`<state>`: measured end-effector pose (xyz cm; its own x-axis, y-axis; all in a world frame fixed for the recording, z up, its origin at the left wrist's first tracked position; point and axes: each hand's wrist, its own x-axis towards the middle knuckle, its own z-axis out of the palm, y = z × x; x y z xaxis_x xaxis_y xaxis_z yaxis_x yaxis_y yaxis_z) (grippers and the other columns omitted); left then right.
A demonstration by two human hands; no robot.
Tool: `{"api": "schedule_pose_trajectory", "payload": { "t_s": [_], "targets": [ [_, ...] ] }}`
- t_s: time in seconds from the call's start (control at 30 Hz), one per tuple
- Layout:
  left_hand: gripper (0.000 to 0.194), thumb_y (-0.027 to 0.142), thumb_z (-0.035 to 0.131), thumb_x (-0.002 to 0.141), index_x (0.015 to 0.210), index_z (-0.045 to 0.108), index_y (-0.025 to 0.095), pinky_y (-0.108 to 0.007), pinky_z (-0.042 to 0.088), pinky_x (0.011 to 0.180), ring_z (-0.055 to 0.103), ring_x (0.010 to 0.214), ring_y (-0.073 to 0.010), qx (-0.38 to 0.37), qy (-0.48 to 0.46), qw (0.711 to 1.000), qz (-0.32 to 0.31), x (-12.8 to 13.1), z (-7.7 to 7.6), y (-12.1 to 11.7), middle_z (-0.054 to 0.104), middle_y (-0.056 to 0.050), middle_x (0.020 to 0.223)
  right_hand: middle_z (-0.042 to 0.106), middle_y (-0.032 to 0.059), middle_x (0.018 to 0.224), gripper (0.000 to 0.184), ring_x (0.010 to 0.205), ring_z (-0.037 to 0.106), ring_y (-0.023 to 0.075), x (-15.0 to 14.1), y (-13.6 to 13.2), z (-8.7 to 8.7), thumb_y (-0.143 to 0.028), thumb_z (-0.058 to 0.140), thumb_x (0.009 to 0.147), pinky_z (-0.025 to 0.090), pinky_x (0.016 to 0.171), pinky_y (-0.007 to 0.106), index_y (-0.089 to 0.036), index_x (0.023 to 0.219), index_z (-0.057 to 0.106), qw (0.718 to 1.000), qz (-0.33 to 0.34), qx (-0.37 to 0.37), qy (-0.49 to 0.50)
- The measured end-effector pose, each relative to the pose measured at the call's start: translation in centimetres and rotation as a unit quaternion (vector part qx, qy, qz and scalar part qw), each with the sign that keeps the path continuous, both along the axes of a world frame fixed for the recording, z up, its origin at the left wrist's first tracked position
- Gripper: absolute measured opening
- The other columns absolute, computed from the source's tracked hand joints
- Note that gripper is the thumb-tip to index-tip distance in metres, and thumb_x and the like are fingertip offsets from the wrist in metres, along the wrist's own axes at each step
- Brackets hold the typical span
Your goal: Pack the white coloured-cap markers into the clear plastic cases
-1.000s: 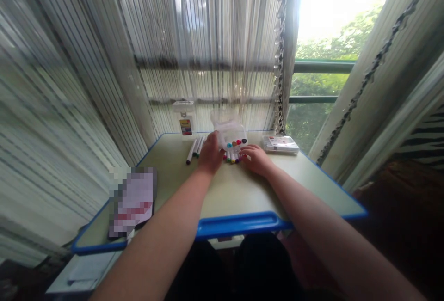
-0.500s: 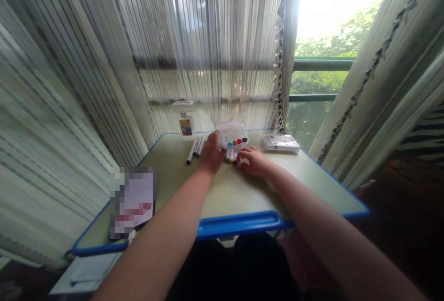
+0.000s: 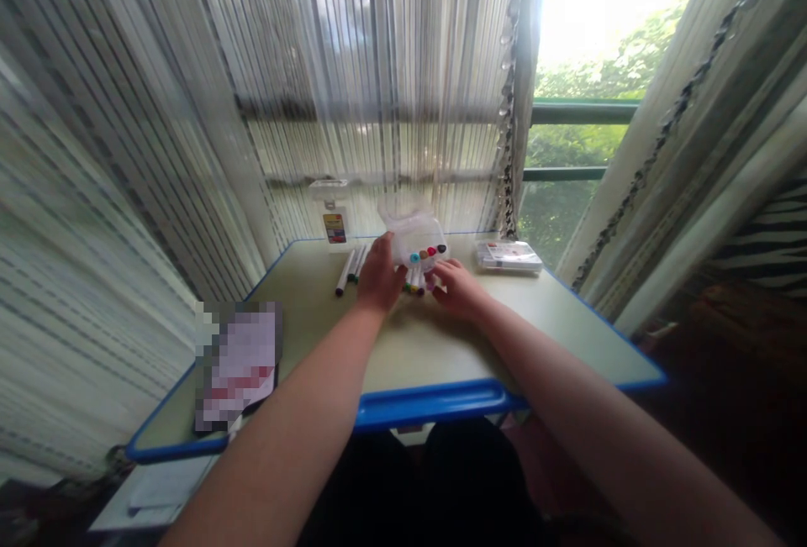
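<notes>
A clear plastic marker case (image 3: 419, 234) is tilted up over the far middle of the table, with blue, brown, red and black marker ends showing in a row along its lower edge. My left hand (image 3: 378, 278) grips the case by its left side, thumb and fingers closed. Just right of the case, my right hand (image 3: 459, 288) pinches a marker with a pinkish end (image 3: 430, 283); its length is mostly hidden. Several markers with green, yellow and dark ends (image 3: 414, 287) lie under the case between my hands. White markers (image 3: 345, 271) rest on the table left of my left hand.
A closed clear case (image 3: 509, 256) lies at the table's back right. An upright clear package with a label (image 3: 335, 228) stands at the back left. A blurred-out flat object (image 3: 239, 370) lies at the left edge. The table (image 3: 429, 349) has a blue rim; curtains hang behind.
The view has shifted slightly. The case stays in my left hand at nearly the same tilt, and my right hand remains beside it with the pinkish-ended marker.
</notes>
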<state>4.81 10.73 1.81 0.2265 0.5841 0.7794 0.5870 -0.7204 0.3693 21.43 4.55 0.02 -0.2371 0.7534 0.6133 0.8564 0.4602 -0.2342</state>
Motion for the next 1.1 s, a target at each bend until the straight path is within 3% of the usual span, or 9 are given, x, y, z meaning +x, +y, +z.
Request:
{"api": "schedule_pose_trajectory", "payload": {
  "t_s": [0.17, 0.27, 0.37, 0.53, 0.77, 1.0, 1.1],
  "targets": [
    [0.046, 0.038, 0.061, 0.078, 0.116, 0.045, 0.019, -0.038, 0.049, 0.086, 0.057, 0.103, -0.0248, 0.008, -0.077, 0.997, 0.015, -0.1, -0.1, 0.6, 0.057, -0.011, 0.112, 0.064, 0.0048, 0.084, 0.010, 0.071, 0.058, 0.0164, 0.7, -0.1, 0.7, -0.022, 0.051, 0.081, 0.048, 0.070, 0.031, -0.020, 0.091, 0.054, 0.975, -0.067, 0.106, 0.183],
    [0.045, 0.038, 0.061, 0.078, 0.116, 0.044, 0.020, -0.038, 0.049, 0.085, 0.058, 0.101, -0.0238, 0.013, -0.098, 0.995, 0.018, -0.1, -0.3, 0.9, 0.057, -0.010, 0.112, 0.063, 0.0029, 0.082, 0.017, 0.066, 0.057, 0.0146, 0.9, -0.3, 1.1, -0.030, 0.053, 0.083, 0.048, 0.067, 0.030, -0.021, 0.098, 0.051, 0.954, -0.088, 0.179, 0.224],
    [0.046, 0.037, 0.062, 0.077, 0.115, 0.045, 0.019, -0.039, 0.050, 0.085, 0.058, 0.101, -0.0249, 0.007, -0.079, 0.997, 0.022, -0.1, -0.3, 0.7, 0.057, -0.011, 0.112, 0.061, -0.0001, 0.077, 0.024, 0.063, 0.056, 0.0137, 1.0, -0.6, 1.4, -0.034, 0.057, 0.082, 0.048, 0.064, 0.029, -0.022, 0.102, 0.049, 0.942, -0.092, 0.222, 0.233],
    [0.046, 0.038, 0.062, 0.077, 0.115, 0.046, 0.017, -0.039, 0.050, 0.085, 0.058, 0.101, -0.0256, 0.006, -0.055, 0.998, 0.018, -0.2, -0.1, 0.1, 0.058, -0.013, 0.111, 0.053, -0.0039, 0.068, 0.023, 0.055, 0.050, 0.0117, 0.8, -1.0, 1.6, -0.036, 0.061, 0.080, 0.045, 0.056, 0.026, -0.022, 0.092, 0.049, 0.940, -0.088, 0.230, 0.237],
    [0.047, 0.041, 0.062, 0.077, 0.115, 0.047, 0.017, -0.038, 0.050, 0.083, 0.059, 0.099, -0.0250, 0.012, -0.050, 0.999, 0.016, -0.1, -0.3, 0.5, 0.058, -0.012, 0.109, 0.052, 0.0004, 0.076, 0.022, 0.055, 0.048, 0.0119, 0.7, -1.7, 2.3, -0.041, 0.058, 0.082, 0.046, 0.059, 0.028, -0.022, 0.077, 0.050, 0.943, -0.103, 0.228, 0.218],
    [0.042, 0.029, 0.061, 0.077, 0.114, 0.047, 0.017, -0.041, 0.050, 0.083, 0.058, 0.100, -0.0266, 0.008, -0.043, 0.999, 0.019, -0.2, -0.4, 0.6, 0.058, -0.012, 0.108, 0.051, 0.0028, 0.084, 0.014, 0.080, 0.055, 0.0179, -0.1, -3.8, 3.6, -0.033, 0.055, 0.086, 0.048, 0.073, 0.035, -0.024, 0.086, 0.045, 0.904, -0.087, 0.377, 0.182],
    [0.042, 0.028, 0.063, 0.075, 0.113, 0.048, 0.017, -0.043, 0.050, 0.084, 0.058, 0.100, -0.0282, 0.004, -0.043, 0.999, 0.023, -0.2, -0.4, 0.5, 0.059, -0.013, 0.107, 0.049, 0.0026, 0.084, 0.016, 0.081, 0.054, 0.0188, -0.1, -4.4, 3.9, -0.035, 0.055, 0.086, 0.048, 0.073, 0.038, -0.025, 0.090, 0.044, 0.888, -0.074, 0.401, 0.213]
  ]
}}
